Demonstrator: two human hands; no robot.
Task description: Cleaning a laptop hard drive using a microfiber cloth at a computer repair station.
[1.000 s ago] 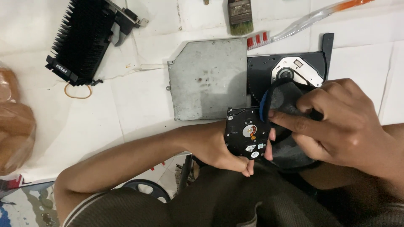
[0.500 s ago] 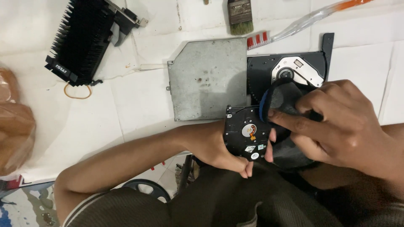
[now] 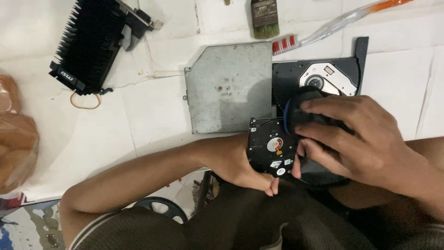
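My left hand (image 3: 238,162) grips a small black hard drive (image 3: 270,147) from below, its underside with a round silver hub and small stickers facing up. My right hand (image 3: 356,139) presses a bunched dark cloth (image 3: 300,113) with a blue edge against the drive's right side. Both hands are held over my lap, just in front of the table edge. The cloth hides the drive's right edge.
On the white paper-covered table lie an open optical drive (image 3: 323,76) with its grey metal cover (image 3: 229,85), a black finned heatsink card (image 3: 95,41), a paintbrush (image 3: 264,18), a toothbrush (image 3: 333,25), a rubber band (image 3: 85,101) and a brown bag (image 3: 16,134).
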